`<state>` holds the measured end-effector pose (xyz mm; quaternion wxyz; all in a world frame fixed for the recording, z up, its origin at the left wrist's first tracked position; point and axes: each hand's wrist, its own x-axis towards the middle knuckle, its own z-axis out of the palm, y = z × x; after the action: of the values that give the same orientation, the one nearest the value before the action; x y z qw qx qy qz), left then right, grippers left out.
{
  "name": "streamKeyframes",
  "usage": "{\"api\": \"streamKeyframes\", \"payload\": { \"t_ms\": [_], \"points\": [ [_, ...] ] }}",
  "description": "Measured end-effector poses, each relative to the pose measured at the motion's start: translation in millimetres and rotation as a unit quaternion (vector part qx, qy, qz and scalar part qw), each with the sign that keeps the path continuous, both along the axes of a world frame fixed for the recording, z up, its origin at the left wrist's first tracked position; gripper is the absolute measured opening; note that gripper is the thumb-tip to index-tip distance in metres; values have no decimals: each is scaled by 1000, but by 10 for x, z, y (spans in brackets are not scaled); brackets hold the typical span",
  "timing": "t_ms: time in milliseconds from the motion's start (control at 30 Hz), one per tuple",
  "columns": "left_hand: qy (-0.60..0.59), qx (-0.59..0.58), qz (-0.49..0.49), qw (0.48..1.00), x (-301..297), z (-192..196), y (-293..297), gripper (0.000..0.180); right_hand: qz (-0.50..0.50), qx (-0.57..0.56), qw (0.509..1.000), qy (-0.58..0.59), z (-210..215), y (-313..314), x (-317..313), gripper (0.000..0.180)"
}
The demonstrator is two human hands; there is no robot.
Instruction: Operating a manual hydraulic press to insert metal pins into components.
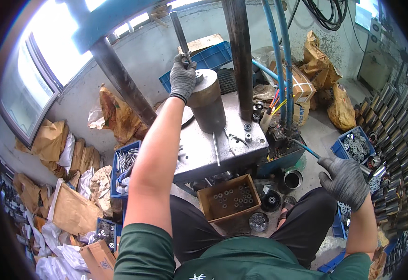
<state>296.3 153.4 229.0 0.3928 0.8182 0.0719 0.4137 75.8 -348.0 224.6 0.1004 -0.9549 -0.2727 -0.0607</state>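
Observation:
My left hand (184, 80), in a grey knit glove, reaches forward and closes around the lower end of an upright metal shaft (179, 31). The shaft stands slightly tilted at the top of a thick steel cylinder (208, 109), beside a ring-shaped part. That cylinder rests on a worn metal press table (192, 151). Out to the right, my gloved right hand (346, 182) is at the end of a thin blue lever (305, 148), fingers bent over its tip and thumb apart. A thin rod (216, 149) and small rings (248, 137) lie on the table.
Dark press columns (240, 60) rise behind the table. Below it sits a cardboard box (208, 217) of small rings. A blue bin (120, 172) of metal pins stands left; another blue bin (353, 145) holds gear-like parts. Stacked metal tubes (395, 140) line the right side.

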Motion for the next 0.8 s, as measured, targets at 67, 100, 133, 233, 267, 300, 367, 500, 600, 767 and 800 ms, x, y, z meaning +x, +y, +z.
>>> {"api": "streamKeyframes", "payload": {
  "t_ms": [67, 100, 133, 233, 267, 300, 367, 500, 600, 767, 800],
  "points": [
    [5, -40, -53, 998, -26, 4, -77, 31, -12, -2, 1000, 0, -94, -50, -81, 31],
    [8, -78, -105, 991, -40, 11, -104, 25, -23, -3, 1000, -2, -143, -71, -127, 30],
    [11, -116, -154, 981, -65, -4, -93, 20, -31, -3, 1000, -3, -181, -94, -180, 29],
    [2, -58, -124, 991, -45, -38, -24, 21, -41, 29, 999, 3, -296, -155, -295, 22],
    [-13, -46, -127, 991, -28, -58, 8, 21, -44, 41, 998, 9, -325, -166, -318, 20],
    [-24, -41, -126, 991, -9, -63, 48, 21, -41, 40, 998, 10, -354, -171, -336, 20],
    [-5, -54, -127, 990, -7, -54, 16, 18, -48, 29, 998, -1, -418, -194, -370, 17],
    [11, -67, -116, 991, 2, -51, 17, 18, -39, 22, 999, -24, -464, -205, -372, 15],
    [7, -53, -102, 993, -32, -40, 23, 21, -54, 5, 998, -34, -487, -179, -377, 12],
    [19, -104, -122, 987, -90, 0, -51, 24, -73, 4, 997, -24, -456, -129, -397, 10],
    [18, -106, -120, 987, -89, -5, -30, 24, -71, 3, 997, -24, -464, -130, -395, 10]
  ]
}}
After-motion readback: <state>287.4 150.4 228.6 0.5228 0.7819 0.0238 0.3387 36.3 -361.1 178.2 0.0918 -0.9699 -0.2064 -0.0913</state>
